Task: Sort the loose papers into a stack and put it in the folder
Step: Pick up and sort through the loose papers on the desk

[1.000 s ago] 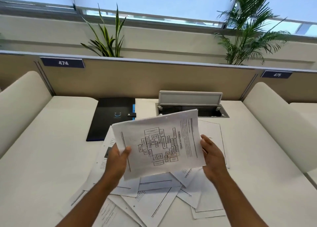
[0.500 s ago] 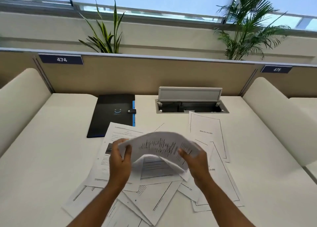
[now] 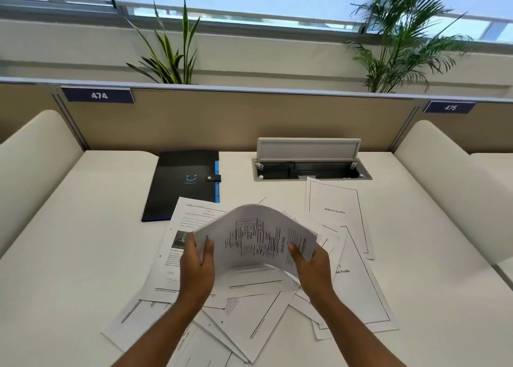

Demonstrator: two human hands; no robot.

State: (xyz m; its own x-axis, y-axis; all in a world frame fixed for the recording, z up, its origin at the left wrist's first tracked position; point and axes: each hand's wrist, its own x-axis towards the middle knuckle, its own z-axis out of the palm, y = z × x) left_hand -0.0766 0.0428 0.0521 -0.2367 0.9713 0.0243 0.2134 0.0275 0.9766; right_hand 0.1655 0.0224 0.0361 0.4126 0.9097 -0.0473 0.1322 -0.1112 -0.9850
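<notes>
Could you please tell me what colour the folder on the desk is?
The folder is black with a blue edge and small blue logo; the head view shows it.

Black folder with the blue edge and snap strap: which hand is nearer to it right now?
Left. The left hand grips the bowed sheaf of papers just below and right of the black folder; the right hand grips the sheaf's other side, farther right.
</notes>
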